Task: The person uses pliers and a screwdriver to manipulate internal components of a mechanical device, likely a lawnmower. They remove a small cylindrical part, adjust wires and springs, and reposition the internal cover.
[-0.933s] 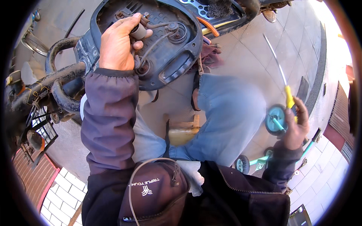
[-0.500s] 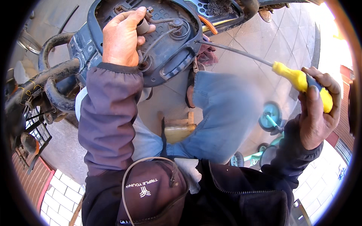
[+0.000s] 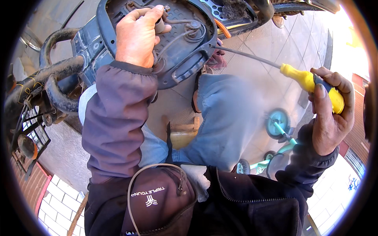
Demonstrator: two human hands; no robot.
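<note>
We're mid-job on the dark round housing [image 3: 173, 43], upper centre. Left hand [image 3: 136, 35] lies on it, grip pinched shut on a small grey plug [image 3: 159, 25] w/ wires. Right hand [image 3: 330, 114], well right of the housing, is fisted tight round the yellow-handled screwdriver [image 3: 311, 84], tip touching the housing's rim. Next, probably: seat the tip squarely, steady pressure.

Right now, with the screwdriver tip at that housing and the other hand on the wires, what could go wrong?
1. The screwdriver is held far back on its yellow handle, so its long shaft could slip off the dark housing.
2. The left hand grips a small part among thin wires close to the tip; a slip might jab fingers or nick a wire.
3. The right hand works at full stretch, so aim may wobble.
</note>
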